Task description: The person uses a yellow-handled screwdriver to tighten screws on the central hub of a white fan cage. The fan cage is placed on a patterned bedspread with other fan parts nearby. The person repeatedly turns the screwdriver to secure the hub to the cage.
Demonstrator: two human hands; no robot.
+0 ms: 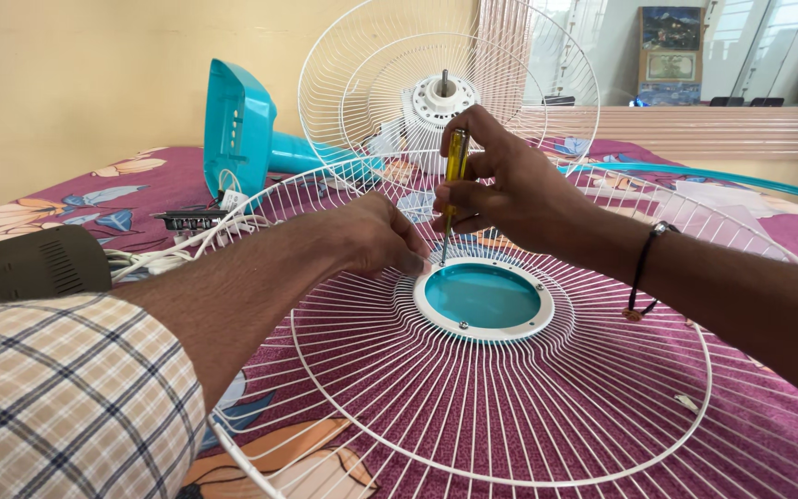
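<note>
Here the right hand (pixel 501 189) grips a yellow-handled screwdriver (pixel 453 180) nearly upright, tip down on the white ring of the white wire fan guard (pixel 510 407); the left hand (pixel 376 236) pinches that rim just beside the tip.

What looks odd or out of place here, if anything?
A fan lies in pieces on a bed: the front grille flat under both hands, the rear grille with bare motor shaft behind, and the teal housing tipped over.

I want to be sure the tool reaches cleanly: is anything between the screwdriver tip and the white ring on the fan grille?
Nothing visible blocks it. The right hand holds the yellow screwdriver upright, tip down at the white ring. The left hand rests on the grille just beside the tip, not under it.
</note>
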